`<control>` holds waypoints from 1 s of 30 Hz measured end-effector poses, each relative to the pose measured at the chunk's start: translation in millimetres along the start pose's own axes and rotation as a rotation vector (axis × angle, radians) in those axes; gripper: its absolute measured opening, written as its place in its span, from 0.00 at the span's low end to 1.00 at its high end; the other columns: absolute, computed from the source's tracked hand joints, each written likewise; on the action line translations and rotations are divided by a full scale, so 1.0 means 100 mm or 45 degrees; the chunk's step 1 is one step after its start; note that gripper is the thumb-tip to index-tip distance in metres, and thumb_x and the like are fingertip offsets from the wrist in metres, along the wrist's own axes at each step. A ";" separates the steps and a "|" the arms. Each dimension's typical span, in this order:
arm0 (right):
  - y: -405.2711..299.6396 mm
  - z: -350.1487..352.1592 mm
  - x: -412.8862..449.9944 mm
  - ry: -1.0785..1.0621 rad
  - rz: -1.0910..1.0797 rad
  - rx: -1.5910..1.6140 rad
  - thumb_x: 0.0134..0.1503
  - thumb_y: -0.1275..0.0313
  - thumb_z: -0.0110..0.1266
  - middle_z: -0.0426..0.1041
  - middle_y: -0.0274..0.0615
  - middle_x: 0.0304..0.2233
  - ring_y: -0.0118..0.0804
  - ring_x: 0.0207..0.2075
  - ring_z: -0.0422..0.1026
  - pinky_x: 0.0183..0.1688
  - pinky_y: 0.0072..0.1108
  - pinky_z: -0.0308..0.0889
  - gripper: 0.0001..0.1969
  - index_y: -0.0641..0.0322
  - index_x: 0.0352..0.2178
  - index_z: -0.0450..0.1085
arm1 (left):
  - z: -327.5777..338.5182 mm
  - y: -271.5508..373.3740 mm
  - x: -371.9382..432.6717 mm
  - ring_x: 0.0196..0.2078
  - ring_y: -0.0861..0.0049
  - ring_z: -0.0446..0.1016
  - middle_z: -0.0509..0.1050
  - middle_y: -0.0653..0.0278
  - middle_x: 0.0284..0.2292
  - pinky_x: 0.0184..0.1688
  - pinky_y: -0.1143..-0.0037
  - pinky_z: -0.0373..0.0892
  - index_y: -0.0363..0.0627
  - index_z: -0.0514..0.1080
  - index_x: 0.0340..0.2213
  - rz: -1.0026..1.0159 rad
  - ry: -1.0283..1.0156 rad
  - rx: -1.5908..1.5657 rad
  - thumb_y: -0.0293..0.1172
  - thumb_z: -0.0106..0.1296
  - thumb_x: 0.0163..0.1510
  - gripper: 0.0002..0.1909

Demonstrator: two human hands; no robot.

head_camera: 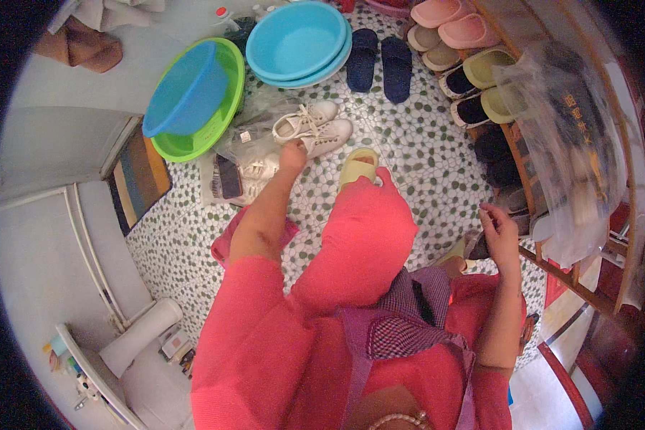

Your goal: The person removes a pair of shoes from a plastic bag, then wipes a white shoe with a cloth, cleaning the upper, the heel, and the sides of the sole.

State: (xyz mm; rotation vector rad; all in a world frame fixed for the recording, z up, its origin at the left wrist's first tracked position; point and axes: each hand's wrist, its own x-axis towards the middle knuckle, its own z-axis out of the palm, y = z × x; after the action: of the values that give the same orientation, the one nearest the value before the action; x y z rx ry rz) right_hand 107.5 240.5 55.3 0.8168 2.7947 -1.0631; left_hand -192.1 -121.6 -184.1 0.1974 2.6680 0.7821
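Note:
A pair of white lace-up sneakers (328, 135) rests on the pebble-patterned floor, toes pointing right. My left hand (293, 155) has its fingers closed at the heel of the nearer sneaker, partly covering it. Left of that forearm, another pair of pale laced shoes (258, 171) lies partly hidden. A dark phone (228, 176) is beside them on clear plastic. At the right, my right hand (500, 231) hangs near the shoe rack (522, 161), fingers apart and apparently holding nothing. Just left of it shows a dark object (475, 244), perhaps a shoe.
A blue basin (185, 97) sits inside a green basin (209, 134); stacked light-blue basins (298, 43) stand behind. Navy slides (379, 64) lie on the floor. Clear plastic (564, 161) hangs over the rack. A striped mat (140, 177) and white pipes (91, 252) are at left.

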 end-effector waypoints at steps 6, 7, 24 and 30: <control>0.11 0.10 -0.02 -0.180 0.155 -0.045 0.51 0.69 0.50 0.72 0.51 0.29 0.44 0.30 0.72 0.35 0.26 0.65 0.13 0.66 0.37 0.68 | 0.23 0.04 0.43 0.35 0.58 0.73 0.74 0.50 0.31 0.38 0.67 0.68 0.38 0.73 0.30 0.322 -0.583 1.184 0.33 0.45 0.45 0.13; 0.12 0.10 -0.02 -0.197 0.214 -0.022 0.51 0.69 0.50 0.72 0.51 0.30 0.44 0.30 0.71 0.36 0.26 0.65 0.13 0.66 0.37 0.68 | 0.38 0.02 0.50 0.35 0.58 0.73 0.74 0.50 0.31 0.38 0.67 0.68 0.38 0.73 0.30 0.339 -0.594 1.184 0.33 0.45 0.45 0.13; -0.05 -0.07 -0.07 0.076 0.011 0.114 0.51 0.68 0.50 0.72 0.47 0.31 0.36 0.28 0.70 0.34 0.21 0.64 0.14 0.67 0.36 0.68 | -0.15 1.51 -0.19 0.49 0.59 0.64 0.65 0.50 0.45 0.54 0.65 0.57 0.30 0.60 0.45 -0.500 -0.825 -2.391 0.25 0.43 0.41 0.26; 0.04 -0.36 -0.19 0.188 0.287 1.195 0.53 0.67 0.51 0.67 0.30 0.29 0.22 0.34 0.64 0.40 0.12 0.58 0.12 0.62 0.37 0.70 | -1.23 2.95 -0.75 0.52 0.59 0.60 0.62 0.49 0.49 0.56 0.64 0.53 0.28 0.56 0.48 0.318 -1.223 -2.456 0.28 0.44 0.37 0.33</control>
State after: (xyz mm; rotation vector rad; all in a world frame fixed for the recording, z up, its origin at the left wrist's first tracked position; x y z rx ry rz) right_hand 130.6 257.3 84.9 1.2469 2.1039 -2.3568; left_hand -158.0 47.4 95.6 0.2394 0.3586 2.1012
